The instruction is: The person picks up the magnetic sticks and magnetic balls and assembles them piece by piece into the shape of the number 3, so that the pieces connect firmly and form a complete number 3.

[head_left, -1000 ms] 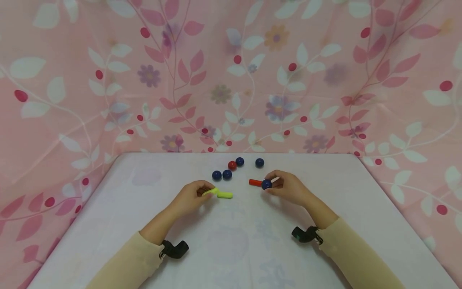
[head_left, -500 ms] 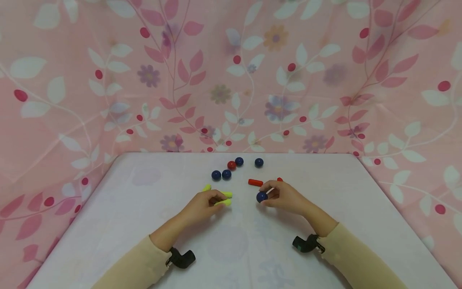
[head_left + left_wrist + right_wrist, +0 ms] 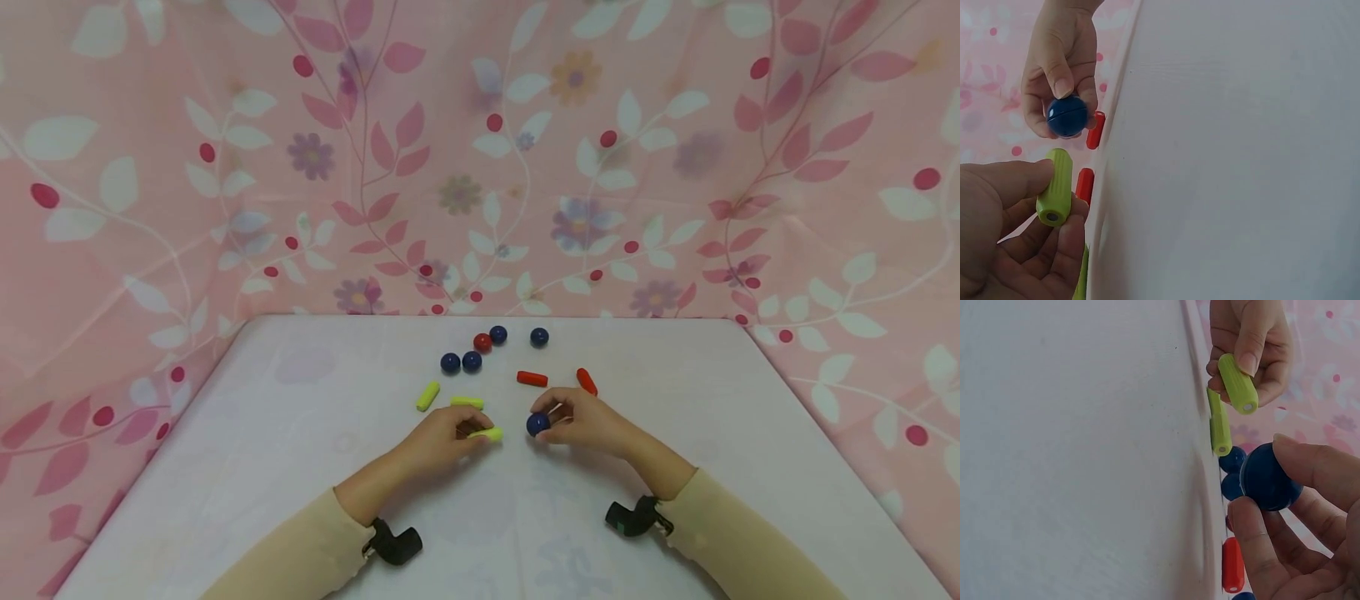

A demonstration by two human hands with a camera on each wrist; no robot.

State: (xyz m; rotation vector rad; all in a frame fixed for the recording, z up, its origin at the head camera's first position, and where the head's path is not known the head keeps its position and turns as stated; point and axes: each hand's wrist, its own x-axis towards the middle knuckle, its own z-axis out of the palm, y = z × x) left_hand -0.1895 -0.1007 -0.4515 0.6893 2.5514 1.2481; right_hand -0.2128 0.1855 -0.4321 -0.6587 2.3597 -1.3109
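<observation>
Ball (image 3: 1267, 478) pinched in right hand (image 3: 581, 421), green rod (image 3: 1057, 187) pinched in left hand (image 3: 441, 440), protruding toward ball

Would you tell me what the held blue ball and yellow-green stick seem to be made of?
The blue ball looks like smooth, glossy plastic or coated metal, judging by its highlight and seam. The yellow-green stick is probably molded plastic, satin rather than glossy, with lengthwise ridges; the grey disc in its end could be metal.

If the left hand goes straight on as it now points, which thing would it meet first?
Probably the blue ball in the right hand; the green stick held by the left hand would touch it, though depth is unclear.
</observation>
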